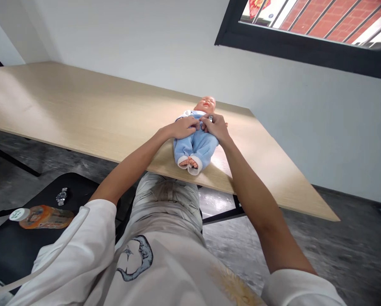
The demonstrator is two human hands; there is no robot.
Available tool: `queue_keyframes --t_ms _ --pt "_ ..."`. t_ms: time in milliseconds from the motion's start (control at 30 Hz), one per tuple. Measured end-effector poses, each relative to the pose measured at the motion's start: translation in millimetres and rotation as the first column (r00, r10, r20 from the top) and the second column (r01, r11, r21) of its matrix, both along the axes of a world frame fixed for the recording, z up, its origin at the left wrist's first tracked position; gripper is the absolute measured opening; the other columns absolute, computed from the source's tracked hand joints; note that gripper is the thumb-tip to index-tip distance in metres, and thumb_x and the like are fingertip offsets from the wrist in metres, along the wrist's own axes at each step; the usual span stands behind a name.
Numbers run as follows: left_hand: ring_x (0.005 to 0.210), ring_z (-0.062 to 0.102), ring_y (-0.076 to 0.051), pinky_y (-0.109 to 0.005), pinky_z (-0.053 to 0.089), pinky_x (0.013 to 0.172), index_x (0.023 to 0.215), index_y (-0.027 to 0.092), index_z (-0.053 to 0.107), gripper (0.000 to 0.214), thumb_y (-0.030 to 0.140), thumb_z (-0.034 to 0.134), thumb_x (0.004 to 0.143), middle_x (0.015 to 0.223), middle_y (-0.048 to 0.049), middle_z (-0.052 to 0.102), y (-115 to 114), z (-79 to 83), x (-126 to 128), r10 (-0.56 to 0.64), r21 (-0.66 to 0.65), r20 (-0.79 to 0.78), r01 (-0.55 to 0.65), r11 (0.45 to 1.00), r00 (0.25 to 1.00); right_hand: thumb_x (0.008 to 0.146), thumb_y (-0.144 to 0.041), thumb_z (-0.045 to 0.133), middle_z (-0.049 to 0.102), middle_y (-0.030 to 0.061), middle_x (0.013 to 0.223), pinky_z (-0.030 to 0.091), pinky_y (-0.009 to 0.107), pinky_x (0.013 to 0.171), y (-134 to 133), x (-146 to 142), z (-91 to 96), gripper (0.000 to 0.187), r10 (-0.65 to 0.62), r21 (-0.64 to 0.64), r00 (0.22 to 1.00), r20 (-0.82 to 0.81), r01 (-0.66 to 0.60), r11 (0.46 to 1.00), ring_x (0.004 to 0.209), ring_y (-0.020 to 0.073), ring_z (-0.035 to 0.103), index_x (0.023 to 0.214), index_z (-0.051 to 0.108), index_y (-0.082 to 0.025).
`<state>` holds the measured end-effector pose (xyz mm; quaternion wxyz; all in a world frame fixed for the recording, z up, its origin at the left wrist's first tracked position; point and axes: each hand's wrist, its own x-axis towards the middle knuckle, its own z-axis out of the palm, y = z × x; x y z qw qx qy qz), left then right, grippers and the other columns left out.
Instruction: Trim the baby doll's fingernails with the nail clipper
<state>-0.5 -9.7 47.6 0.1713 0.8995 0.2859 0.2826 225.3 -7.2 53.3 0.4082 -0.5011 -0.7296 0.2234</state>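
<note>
Curling our left hand and right hand on the doll, we cannot tell whether they pinch its blue outfit.

A pale wood-grain table (brightly lit in patches) bears a blue-clothed doll, face up.

Left of our left hand, wide tabletop lets us pass; right of our right hand, a shorter stretch does too. Beneath both, the doll blocks us; beyond it, the wall.
</note>
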Motion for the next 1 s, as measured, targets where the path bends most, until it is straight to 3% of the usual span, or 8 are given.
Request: queue_keyframes --t_ms 667,1000 --pt "0.119 0.07 -0.031 -0.05 0.056 0.115 0.11 0.022 0.077 0.022 0.02 0.059 0.097 0.123 -0.0102 0.077 -3.2 0.4 3.4 -0.014 -0.017 0.009 0.014 1.0 1.0 0.095 -0.063 0.076 0.066 0.0021 0.072 0.066 0.047 0.075 1.4 3.4 -0.9 0.034 0.004 0.017 1.0 0.001 -0.004 1.0 0.068 0.0251 0.066 0.093 0.073 -0.029" --pt "0.119 0.071 -0.031 -0.05 0.056 0.116 0.11 0.022 0.077 0.021 0.023 0.06 0.098 0.12 -0.0104 0.077 -3.6 -0.3 4.4 -0.022 -0.004 0.014 0.022 1.0 1.0 0.094 -0.058 0.077 0.066 0.0012 0.07 0.066 0.046 0.075 -1.0 3.9 0.0 0.029 0.015 0.019 1.0 -0.014 -0.014 1.0 0.065 0.0242 0.064 0.094 0.075 -0.029"
